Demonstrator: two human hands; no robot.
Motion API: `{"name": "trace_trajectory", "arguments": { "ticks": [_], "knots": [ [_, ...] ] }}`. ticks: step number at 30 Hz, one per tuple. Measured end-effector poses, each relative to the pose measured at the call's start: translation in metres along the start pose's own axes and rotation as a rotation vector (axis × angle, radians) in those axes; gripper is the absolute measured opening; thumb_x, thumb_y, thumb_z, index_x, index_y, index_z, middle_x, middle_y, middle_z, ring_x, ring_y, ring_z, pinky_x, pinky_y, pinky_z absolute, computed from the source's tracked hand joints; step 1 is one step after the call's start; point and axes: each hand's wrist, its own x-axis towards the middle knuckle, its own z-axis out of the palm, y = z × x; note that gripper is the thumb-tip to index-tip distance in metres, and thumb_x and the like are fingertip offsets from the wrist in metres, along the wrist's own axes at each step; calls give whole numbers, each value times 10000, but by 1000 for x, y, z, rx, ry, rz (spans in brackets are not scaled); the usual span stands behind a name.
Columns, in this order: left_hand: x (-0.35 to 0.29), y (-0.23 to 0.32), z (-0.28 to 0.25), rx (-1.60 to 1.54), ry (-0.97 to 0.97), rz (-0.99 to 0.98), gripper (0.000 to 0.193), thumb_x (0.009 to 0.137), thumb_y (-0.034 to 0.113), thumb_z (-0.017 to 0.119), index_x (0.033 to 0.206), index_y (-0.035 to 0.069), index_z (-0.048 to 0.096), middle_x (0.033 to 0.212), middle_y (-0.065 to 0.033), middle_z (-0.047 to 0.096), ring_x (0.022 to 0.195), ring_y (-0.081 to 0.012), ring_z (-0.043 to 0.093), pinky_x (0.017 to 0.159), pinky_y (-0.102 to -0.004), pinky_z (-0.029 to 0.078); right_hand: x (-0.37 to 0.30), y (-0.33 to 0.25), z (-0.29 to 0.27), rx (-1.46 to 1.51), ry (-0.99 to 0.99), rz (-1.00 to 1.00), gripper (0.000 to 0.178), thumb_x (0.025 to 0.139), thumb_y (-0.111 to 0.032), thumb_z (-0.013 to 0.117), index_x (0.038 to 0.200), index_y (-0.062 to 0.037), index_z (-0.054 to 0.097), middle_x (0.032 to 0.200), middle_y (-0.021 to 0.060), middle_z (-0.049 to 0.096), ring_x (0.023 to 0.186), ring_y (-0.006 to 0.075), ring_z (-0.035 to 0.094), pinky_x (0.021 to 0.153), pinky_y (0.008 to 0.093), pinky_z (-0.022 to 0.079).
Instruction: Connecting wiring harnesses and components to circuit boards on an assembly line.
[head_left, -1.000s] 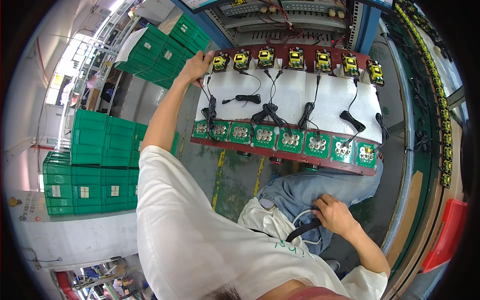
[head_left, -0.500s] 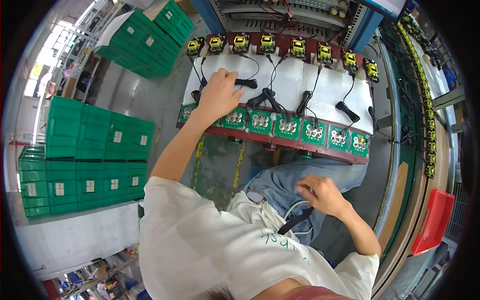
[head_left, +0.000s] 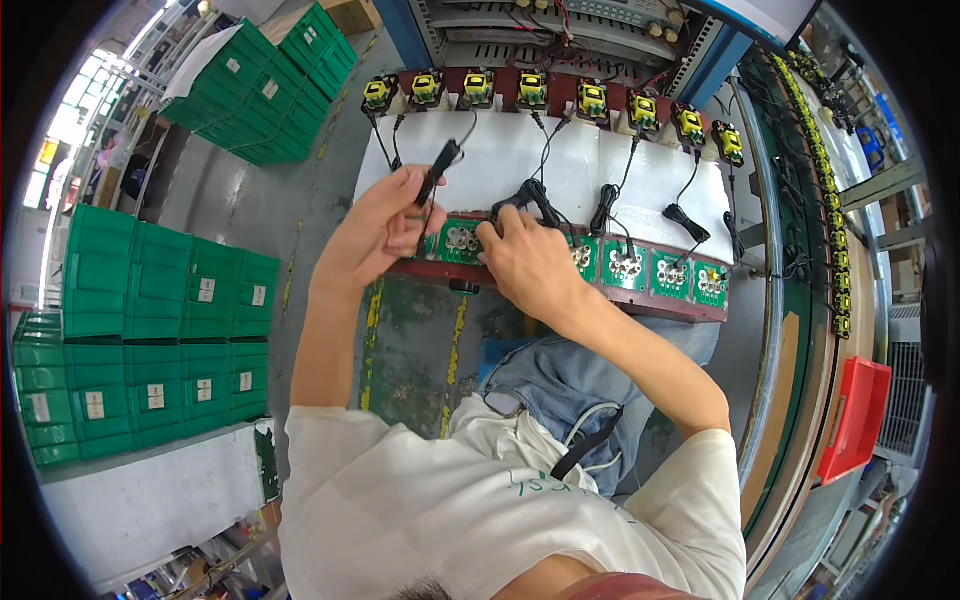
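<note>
The black cable (head_left: 438, 172) is held in the fingers of the left hand (head_left: 380, 225), above the left part of the white pad (head_left: 580, 175). The right hand (head_left: 528, 255) is at the green boards (head_left: 625, 268), fingers curled; their grip cannot be told. Yellow-topped parts (head_left: 532, 90) line the pad's far edge.

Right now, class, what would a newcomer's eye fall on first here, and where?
Yellow-and-black modules lined along the far edge of the red fixture stand out first. Nearer, the left hand holds up a black cable, with the right hand over the green boards. At left, green crates stand in stacks.
</note>
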Motion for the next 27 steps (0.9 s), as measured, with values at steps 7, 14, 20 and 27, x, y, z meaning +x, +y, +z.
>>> {"name": "trace_trajectory", "arguments": {
  "ticks": [7, 14, 20, 27],
  "knots": [
    [-35, -38, -13, -225, 9, -6, 385, 1120, 149, 666, 1447, -27, 563, 969, -128, 671, 637, -48, 418, 512, -166, 292, -7, -15, -8, 435, -96, -5, 167, 916, -79, 790, 1024, -33, 672, 934, 107, 673, 729, 282, 681, 631, 389, 552],
    [-55, -56, 6, -389, -64, -106, 370, 1103, 86, 677, 1420, -79, 579, 1039, -139, 685, 699, -74, 483, 572, -169, 368, -29, 21, -39, 1314, -383, 519, 83, 969, -28, 774, 992, -37, 695, 841, 40, 728, 708, 131, 659, 630, 242, 524],
    [-46, -45, 38, -70, 220, 11, 254, 1096, 50, 680, 1310, -85, 659, 1151, -144, 705, 790, -119, 580, 680, -188, 480, -40, 38, -34, 1468, -244, 745, 55, 980, -16, 770, 1025, -33, 744, 853, 42, 725, 696, 105, 645, 614, 209, 507],
    [-47, -47, -2, -238, -21, 67, 216, 1091, 25, 684, 1270, -94, 696, 1203, -134, 704, 908, -156, 659, 799, -202, 551, -27, 27, -51, 1736, -399, 851, 34, 987, -39, 797, 1015, -28, 782, 861, 47, 733, 682, 80, 627, 605, 197, 486]
  ]
}}
